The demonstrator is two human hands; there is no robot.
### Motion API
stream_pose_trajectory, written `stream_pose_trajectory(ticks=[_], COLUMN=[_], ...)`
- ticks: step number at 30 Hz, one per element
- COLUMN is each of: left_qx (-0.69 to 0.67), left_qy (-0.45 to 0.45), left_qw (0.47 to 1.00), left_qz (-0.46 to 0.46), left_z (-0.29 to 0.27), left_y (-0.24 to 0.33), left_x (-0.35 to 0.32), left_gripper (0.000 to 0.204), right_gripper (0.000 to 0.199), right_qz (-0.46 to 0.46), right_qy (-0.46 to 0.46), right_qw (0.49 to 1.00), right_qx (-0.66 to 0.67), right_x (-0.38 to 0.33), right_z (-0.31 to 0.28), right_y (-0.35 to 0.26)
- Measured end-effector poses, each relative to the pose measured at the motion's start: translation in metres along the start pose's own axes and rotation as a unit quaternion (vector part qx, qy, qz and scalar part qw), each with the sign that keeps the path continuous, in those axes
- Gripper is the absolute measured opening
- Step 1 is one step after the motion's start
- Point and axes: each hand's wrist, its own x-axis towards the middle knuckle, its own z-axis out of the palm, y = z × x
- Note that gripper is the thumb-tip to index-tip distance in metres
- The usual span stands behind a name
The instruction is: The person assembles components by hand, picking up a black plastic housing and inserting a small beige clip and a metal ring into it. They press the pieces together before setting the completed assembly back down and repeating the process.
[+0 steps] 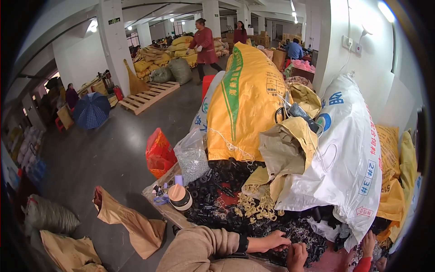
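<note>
My left hand (pixel 273 241) reaches out from a beige sleeve with a dark cuff, low in the head view. Its fingertips are pinched together; whatever small piece they hold is too small to make out. Close beside it, my right hand (pixel 297 257) is curled closed, with its contents hidden. Both hands are over a worktable covered with small black parts (pixel 306 235). Beyond them lies a heap of cream-coloured small parts (pixel 258 208), spilling near an open tan bag (pixel 287 149).
A large yellow sack (pixel 249 104) and a white sack (pixel 337 158) rise behind the parts. At left stand a lidded jar (pixel 180 197) and a clear bag of small pieces (pixel 192 156). A co-worker's hand (pixel 369 245), red-sleeved, is at right. Brown paper bags (pixel 131 222) lie on the floor.
</note>
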Motion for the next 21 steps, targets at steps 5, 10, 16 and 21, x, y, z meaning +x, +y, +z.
stream_pose_trajectory(ticks=[5,10,16,21], left_qx=[-0.023,0.129,0.241,0.318], left_qy=[0.014,0.025,0.004,0.019], left_qw=[0.998,0.99,0.953,0.896], left_qz=[-0.059,0.044,0.185,0.31], left_z=[-0.005,-0.007,-0.003,-0.002], left_y=[0.004,-0.001,-0.006,-0.005], left_x=[0.003,0.006,-0.004,-0.009], left_gripper=[0.016,0.014,0.018,0.022], right_gripper=[0.005,0.006,0.013,0.016], right_qz=[0.024,0.077,0.336,0.358], right_qy=[-0.033,-0.038,-0.057,-0.058], right_qw=[0.999,0.992,0.878,0.828], right_qx=[0.027,0.096,0.337,0.428], right_x=[0.0,0.0,-0.003,-0.003], right_z=[-0.001,-0.002,-0.007,-0.008], right_y=[0.003,0.014,0.001,-0.011])
